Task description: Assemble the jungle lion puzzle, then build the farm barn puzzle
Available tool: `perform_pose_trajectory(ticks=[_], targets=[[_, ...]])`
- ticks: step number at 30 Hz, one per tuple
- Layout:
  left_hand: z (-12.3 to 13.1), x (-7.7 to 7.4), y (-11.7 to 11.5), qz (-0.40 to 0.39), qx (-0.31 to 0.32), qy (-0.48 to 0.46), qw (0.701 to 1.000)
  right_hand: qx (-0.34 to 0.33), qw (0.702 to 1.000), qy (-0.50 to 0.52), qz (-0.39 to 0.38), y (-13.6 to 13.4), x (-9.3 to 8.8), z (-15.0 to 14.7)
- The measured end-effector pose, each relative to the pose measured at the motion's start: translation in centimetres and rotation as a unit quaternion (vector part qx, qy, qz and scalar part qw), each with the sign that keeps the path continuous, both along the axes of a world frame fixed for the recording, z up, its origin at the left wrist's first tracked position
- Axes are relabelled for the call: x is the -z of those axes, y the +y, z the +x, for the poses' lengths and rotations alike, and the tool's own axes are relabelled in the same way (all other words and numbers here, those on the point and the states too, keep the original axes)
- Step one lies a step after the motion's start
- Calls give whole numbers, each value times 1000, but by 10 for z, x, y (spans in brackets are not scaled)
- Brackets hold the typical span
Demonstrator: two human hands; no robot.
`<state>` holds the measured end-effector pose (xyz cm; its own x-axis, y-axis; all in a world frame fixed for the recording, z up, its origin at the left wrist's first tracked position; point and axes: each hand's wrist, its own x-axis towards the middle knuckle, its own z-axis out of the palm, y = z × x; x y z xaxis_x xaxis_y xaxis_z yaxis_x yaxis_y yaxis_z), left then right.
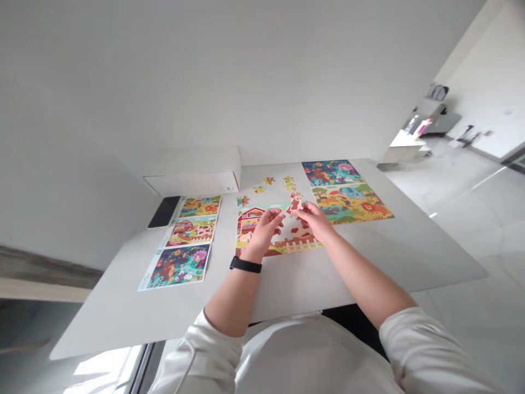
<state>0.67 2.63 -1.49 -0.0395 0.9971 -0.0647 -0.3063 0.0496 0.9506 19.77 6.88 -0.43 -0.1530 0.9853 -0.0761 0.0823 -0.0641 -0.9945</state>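
A partly assembled farm puzzle [303,244] lies on the white table, with a red barn at its left and a white fence along its lower edge. My left hand [267,229] is over its middle, fingers bent together; what they hold, if anything, is too small to make out. Between the fingers of my right hand [312,218] is a brown and cream puzzle piece [294,202], raised at the puzzle's upper edge. Loose pieces lie behind: a yellow-green one [289,183], an orange one [269,180], a small one [258,190] and a teal-brown one [242,201].
Two finished-looking pictures, a dark one [332,172] and a yellow animal one [353,202], lie at the right. A printed sheet [180,265] and a black phone [164,212] are on the left. A white box [192,181] stands by the wall on the table [229,295].
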Motion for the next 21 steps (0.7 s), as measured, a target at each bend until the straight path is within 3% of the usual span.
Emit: perform_pose_trajectory(ticks=[4, 8, 21], targets=[[9, 4, -2, 19, 22, 45, 999, -17, 1000, 15, -1, -10, 9, -1], [9, 7, 1, 37, -2, 51, 998, -36, 999, -5, 16, -12, 8, -2], [1, 16, 10, 50, -9, 115, 992, -41, 998, 14, 45, 7, 13, 20]])
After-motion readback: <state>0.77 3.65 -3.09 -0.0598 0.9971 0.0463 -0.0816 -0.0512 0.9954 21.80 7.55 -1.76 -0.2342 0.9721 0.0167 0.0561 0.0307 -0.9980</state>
